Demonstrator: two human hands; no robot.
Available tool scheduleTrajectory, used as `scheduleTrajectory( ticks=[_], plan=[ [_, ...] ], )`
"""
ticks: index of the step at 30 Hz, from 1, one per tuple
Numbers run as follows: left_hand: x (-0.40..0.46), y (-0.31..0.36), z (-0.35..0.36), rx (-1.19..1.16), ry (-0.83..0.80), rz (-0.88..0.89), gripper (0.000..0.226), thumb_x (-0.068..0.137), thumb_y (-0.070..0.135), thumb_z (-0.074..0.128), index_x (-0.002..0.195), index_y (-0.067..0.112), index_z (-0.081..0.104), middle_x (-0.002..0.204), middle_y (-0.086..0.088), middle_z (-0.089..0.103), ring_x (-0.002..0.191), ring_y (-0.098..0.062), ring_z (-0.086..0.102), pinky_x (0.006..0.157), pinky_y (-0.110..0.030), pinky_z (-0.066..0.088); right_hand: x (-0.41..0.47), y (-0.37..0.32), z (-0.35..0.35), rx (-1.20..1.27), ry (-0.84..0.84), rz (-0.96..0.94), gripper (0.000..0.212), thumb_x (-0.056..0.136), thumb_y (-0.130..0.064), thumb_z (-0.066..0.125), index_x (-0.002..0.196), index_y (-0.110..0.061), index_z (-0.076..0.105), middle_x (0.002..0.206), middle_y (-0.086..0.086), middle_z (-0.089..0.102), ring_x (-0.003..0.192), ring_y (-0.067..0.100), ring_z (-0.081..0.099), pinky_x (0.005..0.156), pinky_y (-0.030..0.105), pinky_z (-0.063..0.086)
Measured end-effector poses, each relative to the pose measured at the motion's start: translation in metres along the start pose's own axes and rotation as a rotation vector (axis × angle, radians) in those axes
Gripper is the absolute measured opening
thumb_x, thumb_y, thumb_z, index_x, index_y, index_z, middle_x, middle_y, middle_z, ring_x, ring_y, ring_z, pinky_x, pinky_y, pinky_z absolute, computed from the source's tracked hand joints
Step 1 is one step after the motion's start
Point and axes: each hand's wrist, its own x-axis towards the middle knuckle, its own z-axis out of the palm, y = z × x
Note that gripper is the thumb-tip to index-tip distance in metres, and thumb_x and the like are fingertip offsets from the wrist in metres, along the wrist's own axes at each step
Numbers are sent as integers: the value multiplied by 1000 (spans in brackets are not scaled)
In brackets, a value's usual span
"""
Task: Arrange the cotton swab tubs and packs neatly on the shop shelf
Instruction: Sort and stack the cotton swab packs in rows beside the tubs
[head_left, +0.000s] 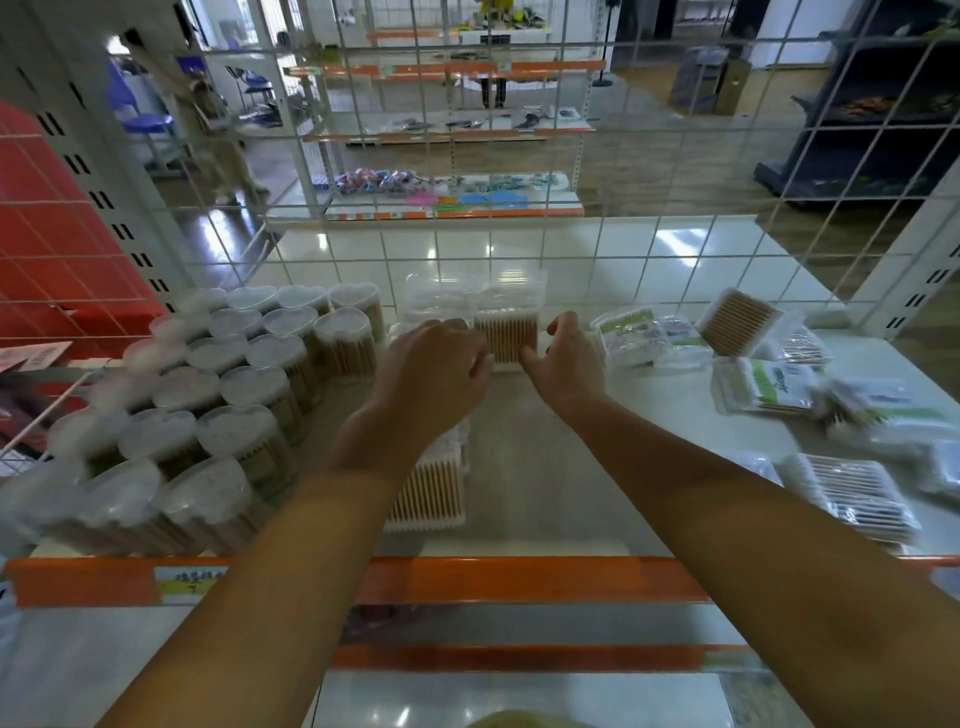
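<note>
While clear heart-lidded swab tubs (218, 384) are crowding the shelf's left, your left hand (434, 371) and right hand (563, 358), fingers half-curled, are flanking the far clear wooden-swab pack (506, 338); actual grip unclear.

You had two hands out — left (434, 371), right (566, 358). About eighteen tubs (244, 400) stood in rows; loose packs (763, 387) numbered roughly eight — blur hid some.

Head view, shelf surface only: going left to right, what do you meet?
Block of clear heart-lidded tubs of wooden swabs → left hand → upright clear box of wooden swabs → right hand → loose green-and-white labelled swab packs.
</note>
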Motion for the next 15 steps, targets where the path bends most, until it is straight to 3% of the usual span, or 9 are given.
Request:
scheduleTrajectory(
  ticks=[3, 9, 15],
  plan=[
    [3, 22, 2, -9, 5, 45, 27, 93, 27, 47, 92, 12, 69, 91, -2, 67, 83, -16, 61, 68, -21, 35, -3, 7, -8, -79, -9, -104, 33, 86, -29, 59, 107, -6, 50, 97, 9, 60, 89, 23, 57, 72, 32, 43],
    [6, 65, 10, -60, -24, 69, 26, 92, 26, 47, 93, 13, 69, 90, -4, 68, 84, -21, 64, 70, -25, 42, -15, 24, -39, -264, -5, -204, 33, 86, -24, 55, 115, -8, 50, 110, 10, 59, 101, 26, 54, 84, 37, 45],
    [4, 98, 21, -55, -103, 88, 28, 93, 30, 45, 101, 16, 68, 98, -1, 65, 94, -21, 61, 73, -27, 41, -25, 55, -79, -336, 48, -271, 28, 85, -18, 52, 110, -6, 57, 105, 11, 63, 93, 26, 59, 77, 32, 44]
  ],
)
